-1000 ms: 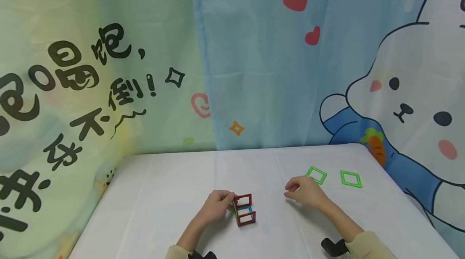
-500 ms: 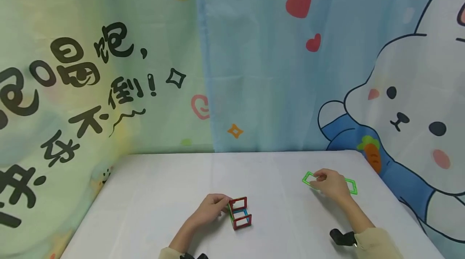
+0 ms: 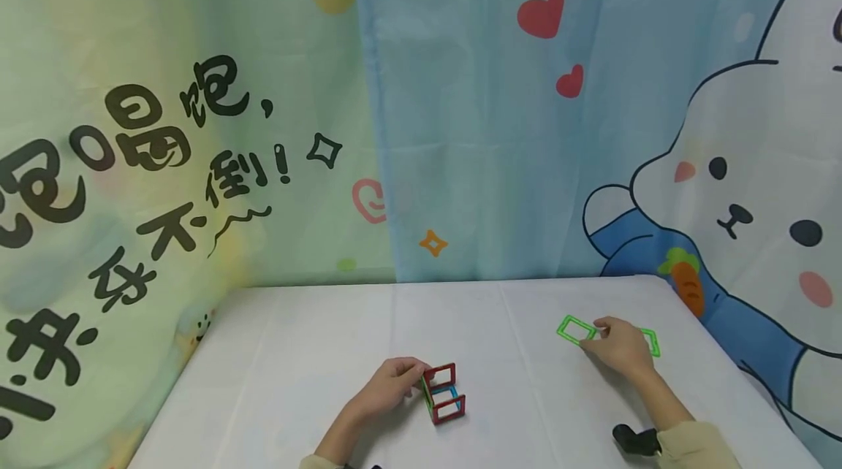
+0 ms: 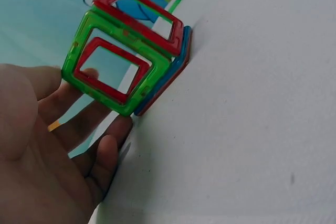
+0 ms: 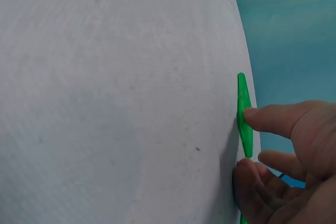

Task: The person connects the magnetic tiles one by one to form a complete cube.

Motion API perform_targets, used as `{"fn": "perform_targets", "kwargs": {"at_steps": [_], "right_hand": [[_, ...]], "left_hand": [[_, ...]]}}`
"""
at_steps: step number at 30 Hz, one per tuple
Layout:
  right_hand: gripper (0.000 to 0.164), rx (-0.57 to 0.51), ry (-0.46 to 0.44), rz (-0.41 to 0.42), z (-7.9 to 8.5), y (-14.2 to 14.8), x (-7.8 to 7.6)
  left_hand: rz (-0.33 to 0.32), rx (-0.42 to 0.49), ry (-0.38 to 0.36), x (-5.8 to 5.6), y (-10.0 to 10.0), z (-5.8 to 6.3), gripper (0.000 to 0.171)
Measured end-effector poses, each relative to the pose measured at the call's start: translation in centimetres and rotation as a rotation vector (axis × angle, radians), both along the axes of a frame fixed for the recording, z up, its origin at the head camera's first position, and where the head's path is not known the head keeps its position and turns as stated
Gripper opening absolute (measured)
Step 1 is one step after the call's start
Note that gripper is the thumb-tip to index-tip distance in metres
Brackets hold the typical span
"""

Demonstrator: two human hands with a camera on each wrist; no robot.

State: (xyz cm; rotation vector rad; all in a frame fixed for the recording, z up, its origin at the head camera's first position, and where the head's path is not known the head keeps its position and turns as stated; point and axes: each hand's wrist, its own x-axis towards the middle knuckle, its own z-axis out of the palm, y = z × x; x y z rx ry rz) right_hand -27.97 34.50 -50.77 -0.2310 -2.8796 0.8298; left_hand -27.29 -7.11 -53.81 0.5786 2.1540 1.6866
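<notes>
Fingers of the left hand (image 3: 396, 383) pinch the green side of a toy frame (image 4: 128, 35) with red and blue sides, just right of their tips. The right hand's (image 3: 625, 349) thumb touches a green square (image 5: 242, 92); whether the fingers grip it I cannot tell. A second green square (image 3: 654, 343) lies right of them, partly hidden.

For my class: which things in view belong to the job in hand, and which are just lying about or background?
Job, judging by the hands:
red, green and blue tile structure, held by the left hand
green square tile, touched by the right hand
second green tile, probably

Background:
white-covered table
cartoon-printed backdrop
</notes>
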Motion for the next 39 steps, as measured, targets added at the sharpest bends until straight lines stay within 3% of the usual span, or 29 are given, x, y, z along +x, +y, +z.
{"fn": "perform_targets", "kwargs": {"at_steps": [6,13,23,31,39], "right_hand": [[0.058,-0.035,-0.031,0.043,-0.2,0.6,-0.2],[0.062,-0.092,-0.07,0.053,-0.3,1.3,-0.5],[0.054,-0.118,0.043,-0.006,-1.3,0.7,-0.7],[0.029,-0.218,0.125,-0.068,-1.0,-0.3,-0.6],[0.014,-0.299,0.229,-0.003,-0.2,-3.5,0.4]], "left_hand": [[-0.044,-0.007,-0.004,-0.1,-0.1,-0.2,0.032],[-0.041,0.02,-0.011,-0.1,-0.1,-0.2,0.032],[-0.015,0.033,-0.062,0.0,0.3,0.1,0.033],[0.028,0.106,-0.073,0.2,0.4,-0.2,0.032],[0.095,0.132,-0.076,0.1,0.5,-0.3,0.032]]}}
